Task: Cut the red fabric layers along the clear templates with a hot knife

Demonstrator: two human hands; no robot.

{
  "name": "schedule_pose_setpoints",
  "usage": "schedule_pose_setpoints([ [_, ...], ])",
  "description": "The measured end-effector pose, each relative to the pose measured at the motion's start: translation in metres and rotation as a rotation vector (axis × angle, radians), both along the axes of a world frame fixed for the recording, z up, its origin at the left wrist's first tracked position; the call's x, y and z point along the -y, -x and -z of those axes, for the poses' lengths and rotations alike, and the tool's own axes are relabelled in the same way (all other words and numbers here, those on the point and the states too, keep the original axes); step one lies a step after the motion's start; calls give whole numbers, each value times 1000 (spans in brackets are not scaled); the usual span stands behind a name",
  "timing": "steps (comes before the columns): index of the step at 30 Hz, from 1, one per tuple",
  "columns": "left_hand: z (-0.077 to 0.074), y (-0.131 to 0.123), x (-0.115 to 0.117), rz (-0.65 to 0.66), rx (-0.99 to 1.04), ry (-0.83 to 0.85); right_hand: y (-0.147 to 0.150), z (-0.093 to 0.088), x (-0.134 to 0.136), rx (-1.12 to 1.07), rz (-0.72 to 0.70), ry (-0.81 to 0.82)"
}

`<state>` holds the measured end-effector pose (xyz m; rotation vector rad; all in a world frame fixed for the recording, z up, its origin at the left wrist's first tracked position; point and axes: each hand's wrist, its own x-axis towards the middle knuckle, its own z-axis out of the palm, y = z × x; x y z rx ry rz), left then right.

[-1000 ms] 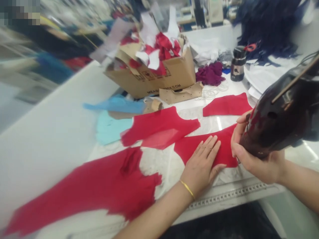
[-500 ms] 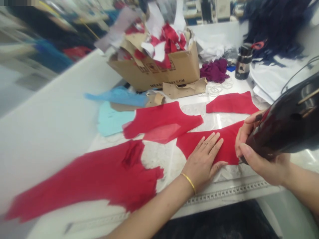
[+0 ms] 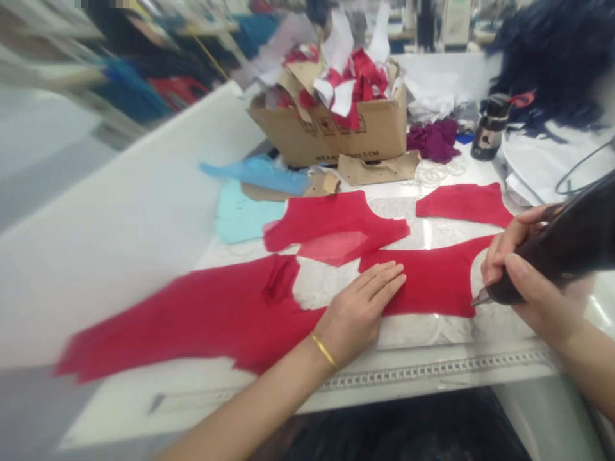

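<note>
My left hand point(image 3: 358, 304), with a yellow bangle at the wrist, lies flat on the left end of a red fabric piece point(image 3: 432, 275), fingers stretched out. My right hand point(image 3: 533, 275) is closed around the lower end of a bulky, glossy black tool point(image 3: 581, 237). Its pointed metal tip point(image 3: 482, 298) is at the lower right corner of that piece. To the left, a long red fabric piece point(image 3: 192, 314) runs partly under my left forearm. Two more red pieces, a left one point(image 3: 327, 221) and a right one point(image 3: 466, 203), lie behind.
A cardboard box point(image 3: 336, 137) full of scraps stands at the back, near purple cloth point(image 3: 435, 141) and a dark bottle point(image 3: 490, 128). Blue and turquoise sheets point(image 3: 250, 211) lie left. A measuring tape point(image 3: 432, 370) runs along the front edge.
The view has shifted, so the table's things appear further right. My left hand has slid left across the red piece. The tool's metal tip now shows below my right hand.
</note>
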<state>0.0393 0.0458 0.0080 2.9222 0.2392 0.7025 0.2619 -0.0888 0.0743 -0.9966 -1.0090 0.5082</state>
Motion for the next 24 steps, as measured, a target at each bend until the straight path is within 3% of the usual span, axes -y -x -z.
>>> schedule_pose_setpoints([
  [10,15,9,-3,15,167,-2,39,4,-22,164,16,16],
  [19,30,4,-8,18,237,278,81,13,-53,248,82,-23],
  [24,30,4,-6,18,276,308,91,16,-61,254,68,-54],
])
